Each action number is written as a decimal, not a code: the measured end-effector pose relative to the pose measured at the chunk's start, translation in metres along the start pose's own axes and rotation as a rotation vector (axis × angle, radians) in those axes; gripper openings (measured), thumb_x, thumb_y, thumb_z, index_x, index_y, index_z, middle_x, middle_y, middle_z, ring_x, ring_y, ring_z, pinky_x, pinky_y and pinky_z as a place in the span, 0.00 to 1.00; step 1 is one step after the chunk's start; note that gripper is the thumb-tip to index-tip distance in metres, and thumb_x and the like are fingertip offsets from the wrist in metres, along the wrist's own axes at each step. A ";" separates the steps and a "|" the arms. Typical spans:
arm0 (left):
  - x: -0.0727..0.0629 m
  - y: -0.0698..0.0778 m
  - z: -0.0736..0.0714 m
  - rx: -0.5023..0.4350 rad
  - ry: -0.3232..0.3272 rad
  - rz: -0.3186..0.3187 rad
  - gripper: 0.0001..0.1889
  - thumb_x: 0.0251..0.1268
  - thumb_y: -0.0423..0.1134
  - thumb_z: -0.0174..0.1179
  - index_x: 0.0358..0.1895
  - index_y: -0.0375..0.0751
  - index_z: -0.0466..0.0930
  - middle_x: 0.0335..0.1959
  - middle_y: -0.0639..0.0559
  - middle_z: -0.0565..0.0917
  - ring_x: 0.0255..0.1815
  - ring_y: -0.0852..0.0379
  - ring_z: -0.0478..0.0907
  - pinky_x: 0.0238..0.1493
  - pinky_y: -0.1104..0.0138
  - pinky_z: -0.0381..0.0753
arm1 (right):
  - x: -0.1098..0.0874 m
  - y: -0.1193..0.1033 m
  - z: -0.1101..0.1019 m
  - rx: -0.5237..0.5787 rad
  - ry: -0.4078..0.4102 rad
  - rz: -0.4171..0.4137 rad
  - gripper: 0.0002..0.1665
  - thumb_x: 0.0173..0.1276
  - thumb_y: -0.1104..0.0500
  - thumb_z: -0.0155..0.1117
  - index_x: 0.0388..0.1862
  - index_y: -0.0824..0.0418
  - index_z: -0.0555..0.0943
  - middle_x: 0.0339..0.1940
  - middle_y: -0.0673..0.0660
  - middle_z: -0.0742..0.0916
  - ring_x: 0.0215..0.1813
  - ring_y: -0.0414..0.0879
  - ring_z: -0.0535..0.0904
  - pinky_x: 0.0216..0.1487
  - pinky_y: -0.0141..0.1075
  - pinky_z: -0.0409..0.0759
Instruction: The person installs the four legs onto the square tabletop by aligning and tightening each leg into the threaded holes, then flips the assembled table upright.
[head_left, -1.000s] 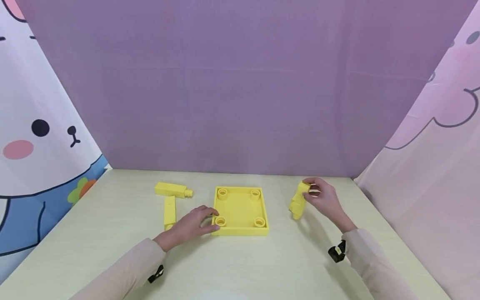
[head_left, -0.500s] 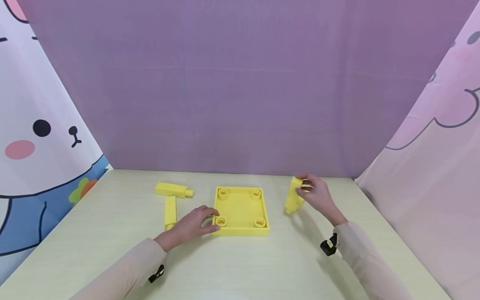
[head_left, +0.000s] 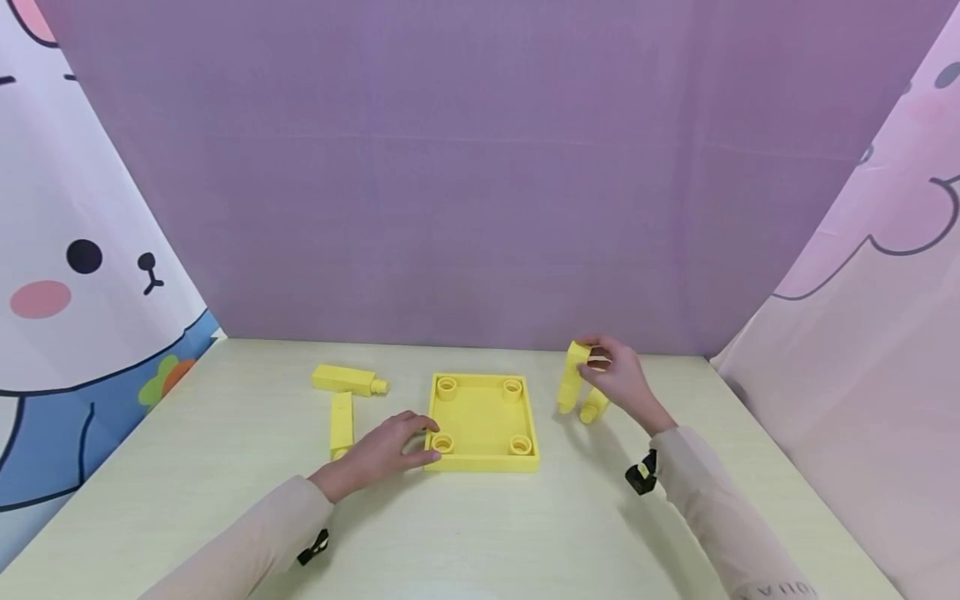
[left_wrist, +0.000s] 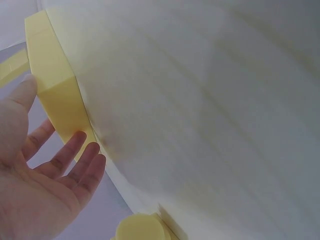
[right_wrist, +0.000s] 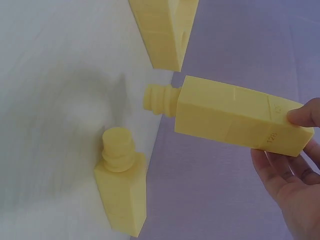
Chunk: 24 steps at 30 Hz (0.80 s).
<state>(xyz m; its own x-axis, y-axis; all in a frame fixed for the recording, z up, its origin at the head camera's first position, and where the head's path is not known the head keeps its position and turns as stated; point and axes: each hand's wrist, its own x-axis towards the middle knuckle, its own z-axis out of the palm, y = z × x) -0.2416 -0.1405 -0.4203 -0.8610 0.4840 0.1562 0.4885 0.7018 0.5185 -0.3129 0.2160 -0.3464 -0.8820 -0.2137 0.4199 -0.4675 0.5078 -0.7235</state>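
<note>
My right hand (head_left: 621, 379) pinches a yellow table leg (head_left: 572, 375) by its plain upper end, thumb on one side and fingers on the other. The leg is square-sided and stands nearly upright, its threaded peg (right_wrist: 161, 100) pointing down, above the table. Just beside it a second yellow leg (head_left: 596, 406) lies on the table, partly behind the right hand. A shallow yellow square tabletop (head_left: 480, 463), socket side up, lies in the middle. At its near left corner rests my left hand (head_left: 382, 450), thumb and loosely bent fingers touching the edge.
Left of the tabletop lie two more yellow legs, one crosswise (head_left: 343, 379) and one lengthwise (head_left: 341, 421), the latter partly hidden by the left hand. Round sockets (head_left: 512, 388) sit in the tabletop's corners. A purple cloth (head_left: 465, 183) hangs behind the pale table (head_left: 465, 533).
My right hand has moved left toward the tabletop with its leg, which is now more upright. The leg lying beside it has come into clearer view. My left hand has stayed put.
</note>
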 end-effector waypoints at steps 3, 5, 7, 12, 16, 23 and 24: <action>0.000 0.000 0.000 0.000 -0.001 0.000 0.23 0.58 0.54 0.58 0.52 0.43 0.75 0.47 0.52 0.77 0.50 0.53 0.74 0.52 0.57 0.75 | 0.005 -0.002 0.001 -0.016 0.002 -0.011 0.22 0.55 0.74 0.61 0.51 0.72 0.73 0.51 0.68 0.79 0.50 0.60 0.77 0.50 0.48 0.78; 0.000 0.000 0.000 0.003 -0.002 0.001 0.23 0.59 0.54 0.58 0.52 0.43 0.75 0.47 0.52 0.77 0.50 0.52 0.74 0.52 0.57 0.75 | 0.008 -0.002 0.001 -0.028 0.004 -0.010 0.22 0.55 0.73 0.62 0.51 0.71 0.74 0.51 0.67 0.79 0.50 0.60 0.77 0.50 0.47 0.79; 0.001 0.000 0.000 0.002 -0.003 0.002 0.23 0.59 0.53 0.58 0.52 0.43 0.75 0.47 0.52 0.77 0.50 0.52 0.74 0.52 0.57 0.75 | 0.012 -0.004 0.001 -0.030 0.002 -0.015 0.21 0.55 0.73 0.62 0.51 0.70 0.74 0.50 0.66 0.79 0.50 0.60 0.78 0.50 0.46 0.79; 0.001 0.001 -0.001 -0.014 -0.007 0.003 0.23 0.58 0.53 0.59 0.52 0.42 0.75 0.47 0.51 0.77 0.50 0.51 0.74 0.52 0.57 0.75 | 0.020 -0.007 0.003 -0.001 -0.005 -0.024 0.22 0.55 0.73 0.62 0.50 0.69 0.75 0.51 0.65 0.80 0.50 0.58 0.78 0.50 0.45 0.79; 0.002 0.000 -0.001 -0.034 -0.006 0.004 0.23 0.58 0.52 0.59 0.51 0.41 0.75 0.46 0.50 0.78 0.50 0.51 0.74 0.51 0.56 0.75 | 0.024 -0.010 0.007 0.031 -0.009 -0.027 0.22 0.55 0.73 0.62 0.51 0.69 0.74 0.51 0.66 0.79 0.51 0.59 0.78 0.51 0.46 0.79; 0.004 0.000 0.000 -0.081 -0.010 -0.032 0.22 0.57 0.52 0.60 0.50 0.43 0.75 0.47 0.50 0.78 0.51 0.50 0.74 0.51 0.56 0.74 | 0.032 -0.014 0.017 0.064 -0.021 -0.043 0.22 0.55 0.73 0.61 0.51 0.69 0.74 0.52 0.66 0.78 0.52 0.60 0.76 0.53 0.46 0.77; 0.004 -0.001 0.000 -0.086 -0.011 -0.034 0.22 0.57 0.52 0.60 0.50 0.43 0.75 0.47 0.50 0.78 0.51 0.50 0.74 0.52 0.56 0.74 | 0.032 -0.015 0.018 0.072 -0.021 -0.040 0.22 0.55 0.73 0.61 0.51 0.69 0.74 0.52 0.66 0.78 0.52 0.59 0.76 0.53 0.45 0.78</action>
<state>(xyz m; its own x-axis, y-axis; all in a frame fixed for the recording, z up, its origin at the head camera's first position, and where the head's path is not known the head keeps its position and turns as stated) -0.2451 -0.1388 -0.4203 -0.8750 0.4668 0.1280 0.4446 0.6705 0.5939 -0.3354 0.1863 -0.3316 -0.8631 -0.2509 0.4384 -0.5050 0.4372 -0.7442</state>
